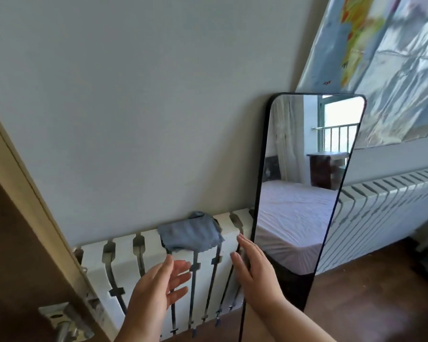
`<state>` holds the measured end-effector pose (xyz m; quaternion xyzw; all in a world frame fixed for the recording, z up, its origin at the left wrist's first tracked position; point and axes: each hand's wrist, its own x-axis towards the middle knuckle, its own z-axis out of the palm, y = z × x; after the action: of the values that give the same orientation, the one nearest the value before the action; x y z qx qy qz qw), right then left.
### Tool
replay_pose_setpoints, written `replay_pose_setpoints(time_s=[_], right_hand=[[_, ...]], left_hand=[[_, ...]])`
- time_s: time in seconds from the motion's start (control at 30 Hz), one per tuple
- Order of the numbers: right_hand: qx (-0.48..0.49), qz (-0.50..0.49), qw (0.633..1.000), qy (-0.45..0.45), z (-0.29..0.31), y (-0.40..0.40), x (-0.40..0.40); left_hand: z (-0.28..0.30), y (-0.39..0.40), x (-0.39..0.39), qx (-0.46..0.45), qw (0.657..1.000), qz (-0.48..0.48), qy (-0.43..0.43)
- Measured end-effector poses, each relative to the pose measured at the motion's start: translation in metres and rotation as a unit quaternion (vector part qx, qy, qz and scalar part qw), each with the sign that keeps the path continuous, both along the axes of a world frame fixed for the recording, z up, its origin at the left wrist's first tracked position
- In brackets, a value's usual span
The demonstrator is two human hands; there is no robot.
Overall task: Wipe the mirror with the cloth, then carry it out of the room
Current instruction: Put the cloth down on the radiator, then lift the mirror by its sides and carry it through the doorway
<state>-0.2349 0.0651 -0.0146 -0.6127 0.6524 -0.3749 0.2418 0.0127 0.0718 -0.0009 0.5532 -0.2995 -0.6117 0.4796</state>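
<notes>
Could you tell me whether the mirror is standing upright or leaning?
Leaning: the mirror tilts back, top edge against the wall, base on the floor.

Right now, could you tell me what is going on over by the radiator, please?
A person stands facing a tall black-framed mirror that leans against the wall. A blue-grey cloth lies on top of the white radiator, not yet picked up. The left hand is open just below the cloth. The right hand is open beside the mirror's left edge; contact is unclear. Neither hand holds anything.
</notes>
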Motion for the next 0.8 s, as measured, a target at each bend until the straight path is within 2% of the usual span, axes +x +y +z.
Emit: replay_pose_setpoints(time_s=[0.13, 0.27, 0.37, 0.47, 0.6, 0.7, 0.8], right_hand=[[0.006, -0.127, 0.989, -0.071, -0.001, 0.015, -0.064], [-0.015, -0.263, 0.953, -0.152, 0.009, 0.004, -0.153], [-0.020, -0.314, 0.927, -0.204, 0.015, -0.017, -0.219], [-0.032, -0.319, 0.918, -0.234, 0.025, -0.047, -0.272], [-0.015, -0.283, 0.933, -0.222, 0.044, -0.084, -0.320], [-0.002, -0.257, 0.951, -0.172, 0.051, -0.107, -0.334], [-0.028, -0.231, 0.964, -0.132, 0.047, -0.122, -0.333]], left_hand=[[-0.014, -0.014, -0.026, -0.005, 0.999, -0.022, -0.029], [-0.011, -0.026, -0.062, -0.031, 0.999, -0.009, -0.019], [-0.003, -0.033, -0.093, -0.066, 0.998, 0.010, -0.023], [0.013, -0.040, -0.133, -0.103, 0.993, 0.036, -0.053], [0.031, -0.055, -0.188, -0.144, 0.984, 0.038, -0.098], [0.039, -0.067, -0.216, -0.158, 0.978, 0.043, -0.129], [0.041, -0.072, -0.235, -0.156, 0.975, 0.042, -0.155]])
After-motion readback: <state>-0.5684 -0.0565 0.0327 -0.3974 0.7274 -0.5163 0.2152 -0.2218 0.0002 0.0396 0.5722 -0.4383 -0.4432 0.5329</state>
